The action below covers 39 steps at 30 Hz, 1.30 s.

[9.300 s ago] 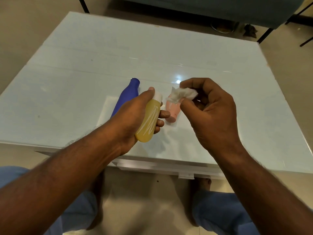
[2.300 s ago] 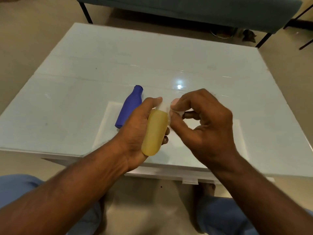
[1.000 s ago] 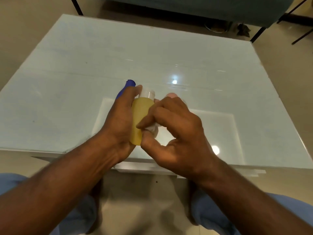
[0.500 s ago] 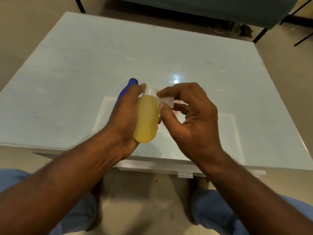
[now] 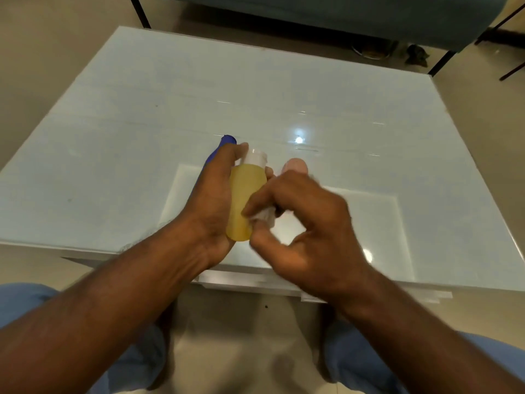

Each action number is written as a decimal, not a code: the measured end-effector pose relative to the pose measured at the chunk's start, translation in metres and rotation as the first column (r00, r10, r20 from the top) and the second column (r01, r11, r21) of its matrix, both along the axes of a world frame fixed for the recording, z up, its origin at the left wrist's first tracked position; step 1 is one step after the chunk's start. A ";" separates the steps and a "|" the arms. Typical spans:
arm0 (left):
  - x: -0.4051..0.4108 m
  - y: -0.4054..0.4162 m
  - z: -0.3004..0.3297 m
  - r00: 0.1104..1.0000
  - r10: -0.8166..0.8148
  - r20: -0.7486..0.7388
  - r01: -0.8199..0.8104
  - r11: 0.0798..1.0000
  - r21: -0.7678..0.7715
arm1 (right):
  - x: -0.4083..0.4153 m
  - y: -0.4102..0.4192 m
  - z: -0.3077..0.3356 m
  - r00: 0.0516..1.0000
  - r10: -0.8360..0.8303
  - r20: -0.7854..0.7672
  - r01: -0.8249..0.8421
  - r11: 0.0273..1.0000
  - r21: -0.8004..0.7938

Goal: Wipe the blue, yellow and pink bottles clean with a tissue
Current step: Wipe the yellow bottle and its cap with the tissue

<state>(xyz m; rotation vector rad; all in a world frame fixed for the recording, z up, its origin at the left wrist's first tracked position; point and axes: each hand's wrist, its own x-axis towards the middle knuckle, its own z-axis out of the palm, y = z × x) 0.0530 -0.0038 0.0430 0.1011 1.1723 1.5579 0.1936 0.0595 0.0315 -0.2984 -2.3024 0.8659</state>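
My left hand (image 5: 211,206) grips the yellow bottle (image 5: 245,194), which has a white cap pointing away from me, above the table's near edge. My right hand (image 5: 309,231) pinches a crumpled white tissue (image 5: 265,218) against the lower right side of the yellow bottle. The blue bottle (image 5: 224,145) lies on the table behind my left hand, with only its neck end showing. The pink bottle (image 5: 295,165) is mostly hidden behind my right hand; only its far end shows.
The pale glass table (image 5: 142,132) fills the middle of the view, its near edge just under my wrists. A dark sofa on black legs (image 5: 341,15) stands beyond the far edge. My knees in blue trousers are below.
My right hand with the tissue has slid down from the yellow bottle's cap end to its lower body. My left hand has kept holding the bottle.
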 end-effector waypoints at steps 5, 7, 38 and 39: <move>-0.001 0.000 -0.004 0.994 0.013 -0.105 -0.014 1.000 -0.013 | -0.004 0.004 -0.002 0.999 -0.036 -0.009 0.036 0.999 0.015; 0.003 0.000 -0.003 0.987 0.013 -0.160 -0.018 0.999 -0.028 | -0.004 0.016 0.002 0.978 -0.200 -0.052 0.197 0.978 -0.071; 0.006 -0.001 -0.001 0.983 -0.012 -0.184 -0.006 0.995 -0.101 | -0.007 0.008 0.000 0.988 -0.152 -0.020 0.143 0.961 -0.236; 0.005 -0.001 -0.001 0.983 -0.011 -0.184 -0.007 0.995 -0.097 | -0.007 0.008 0.001 0.988 -0.150 -0.018 0.142 0.962 -0.234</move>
